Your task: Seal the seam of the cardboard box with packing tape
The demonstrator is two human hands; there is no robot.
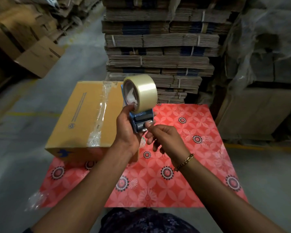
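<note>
A closed brown cardboard box (81,118) lies on a red patterned mat (183,148), left of centre. A wrinkled strip of clear tape (100,113) runs along the box's top seam. My left hand (127,130) grips a blue tape dispenser (141,119) carrying a roll of clear packing tape (145,91), held above the mat just right of the box. My right hand (165,138) pinches at the dispenser's front edge by the roller, thumb and forefinger together on the tape end. A gold bracelet sits on that wrist.
A tall stack of flattened, strapped cardboard (160,52) rises behind the mat. Open cartons (39,56) stand at the far left, plastic-wrapped pallets (262,68) on the right. A crumpled scrap of clear tape (35,200) lies on the grey floor by the mat's near-left corner.
</note>
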